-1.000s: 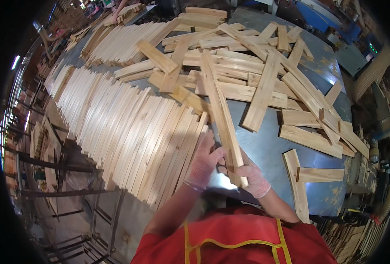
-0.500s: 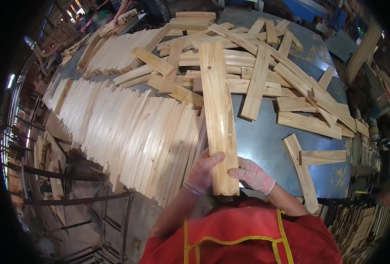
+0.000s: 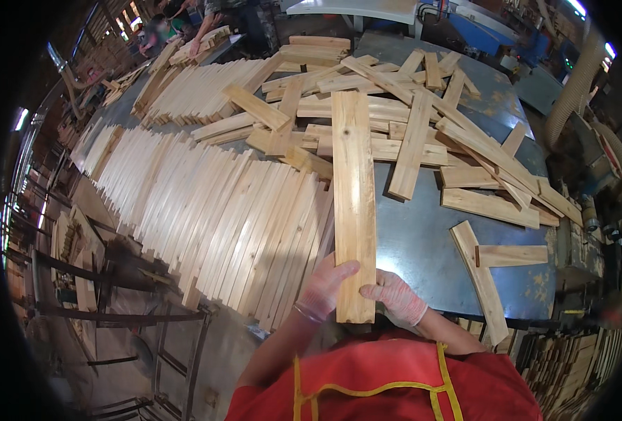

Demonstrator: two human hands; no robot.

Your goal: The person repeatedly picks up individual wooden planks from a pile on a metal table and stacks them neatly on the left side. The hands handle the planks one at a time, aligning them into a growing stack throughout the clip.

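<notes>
A flat, pale wooden board (image 3: pixel 354 203) with a dark knot near its far end stands lengthwise before me, its near end close to my apron. My left hand (image 3: pixel 322 286), in a whitish-red knit glove, grips its left edge with the thumb on the face. On the opposite edge, my right hand (image 3: pixel 396 295) in a matching glove holds the board lower down, thumb also on top. The fingers behind the board are hidden. Just left of it lies a long row of boards set on edge (image 3: pixel 220 217), packed side by side.
Loose boards lie in a jumbled pile (image 3: pixel 416 133) across the metal table (image 3: pixel 416 245). Two boards (image 3: pixel 483 281) touch near its right front. A second row of boards (image 3: pixel 206 88) sits farther back, near other people. A dark metal frame (image 3: pixel 184 351) stands at lower left.
The board's far end has come down and a little toward me, and its tilt has straightened. Both hands keep their hold, slightly lower in view. My view has shifted slightly.
</notes>
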